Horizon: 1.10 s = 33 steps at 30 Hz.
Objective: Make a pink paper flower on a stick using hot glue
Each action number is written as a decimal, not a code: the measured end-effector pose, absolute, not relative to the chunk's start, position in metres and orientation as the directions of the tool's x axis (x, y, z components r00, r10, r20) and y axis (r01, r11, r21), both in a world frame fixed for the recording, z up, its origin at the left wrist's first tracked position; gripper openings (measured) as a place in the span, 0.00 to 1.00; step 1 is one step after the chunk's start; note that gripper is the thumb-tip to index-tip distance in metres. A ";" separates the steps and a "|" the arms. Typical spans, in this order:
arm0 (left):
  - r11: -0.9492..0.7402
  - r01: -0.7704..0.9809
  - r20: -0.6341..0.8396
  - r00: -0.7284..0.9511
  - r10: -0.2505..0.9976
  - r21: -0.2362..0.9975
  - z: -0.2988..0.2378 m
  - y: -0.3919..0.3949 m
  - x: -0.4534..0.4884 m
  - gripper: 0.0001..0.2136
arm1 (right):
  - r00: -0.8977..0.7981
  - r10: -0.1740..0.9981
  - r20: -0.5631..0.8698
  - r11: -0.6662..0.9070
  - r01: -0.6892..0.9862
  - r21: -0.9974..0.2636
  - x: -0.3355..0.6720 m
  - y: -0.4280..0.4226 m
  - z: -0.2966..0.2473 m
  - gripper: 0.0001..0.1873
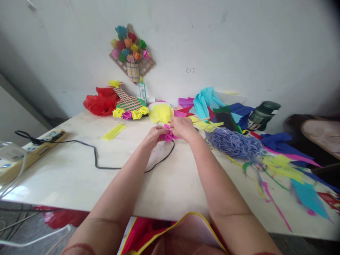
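My left hand [154, 135] and my right hand [182, 128] meet over the middle of the pale table [79, 170], both with fingers closed on a small pink crepe paper flower [168, 134]. The flower sits between my fingertips, just above the tabletop. Right behind it lies a crumpled yellow paper [160, 113]. A black cable [106, 156] loops under my wrists.
A power strip [34, 148] lies at the left edge. A finished woven piece with paper flowers [130, 106], a red bag [102, 101] and a glue bottle [142, 92] stand behind. A purple string pile [235, 143], coloured paper scraps [287, 166] and a dark jar [262, 115] fill the right.
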<state>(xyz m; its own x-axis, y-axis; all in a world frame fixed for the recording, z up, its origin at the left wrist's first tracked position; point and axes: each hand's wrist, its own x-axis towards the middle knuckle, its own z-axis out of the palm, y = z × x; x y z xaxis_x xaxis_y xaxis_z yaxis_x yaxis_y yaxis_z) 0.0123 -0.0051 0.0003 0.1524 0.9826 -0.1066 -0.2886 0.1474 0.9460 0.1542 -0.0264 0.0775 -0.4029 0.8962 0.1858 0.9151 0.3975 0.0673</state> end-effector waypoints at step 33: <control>0.097 -0.264 -0.083 0.064 0.995 0.960 0.008 -0.008 0.010 0.08 | -0.510 0.812 0.284 0.504 0.858 0.100 0.149 -0.021 0.068 0.15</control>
